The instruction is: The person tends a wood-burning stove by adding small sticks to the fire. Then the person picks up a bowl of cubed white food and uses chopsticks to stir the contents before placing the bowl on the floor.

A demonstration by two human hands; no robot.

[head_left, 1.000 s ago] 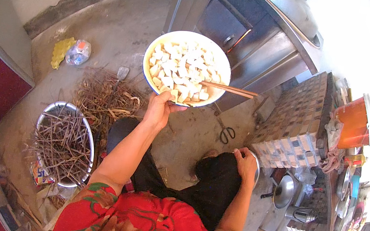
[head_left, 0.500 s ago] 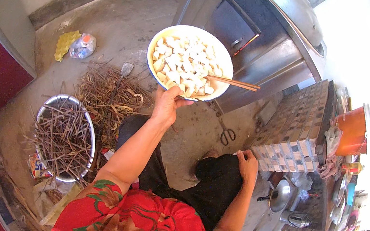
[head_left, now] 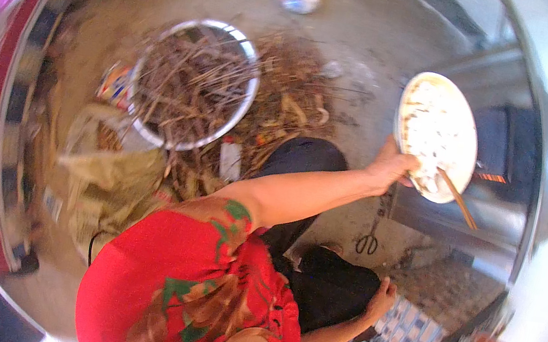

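Note:
My left hand (head_left: 391,170) grips the near edge of a white bowl (head_left: 464,154), held out in front at the right. Pale cut chunks (head_left: 432,128) fill it; blur hides what food they are. Two wooden chopsticks (head_left: 460,204) lean in the bowl, their ends sticking out over its rim. Beside my dark-trousered right knee is my right hand (head_left: 380,301), apart from the bowl. Its fingers are smeared and partly turned away, so I cannot make out their grip.
A metal basin (head_left: 250,98) of dry twigs stands on the floor at left, with loose kindling (head_left: 297,77) alongside. Past the bowl is a metal stove (head_left: 491,128). Dark-handled tongs (head_left: 367,244) lie below it, near a tiled brick structure (head_left: 410,329).
The whole view has swung, so the basin and stove appear shifted and turned. My left hand still carries the bowl, which now shows farther right and more tilted. My right hand remains by the knee.

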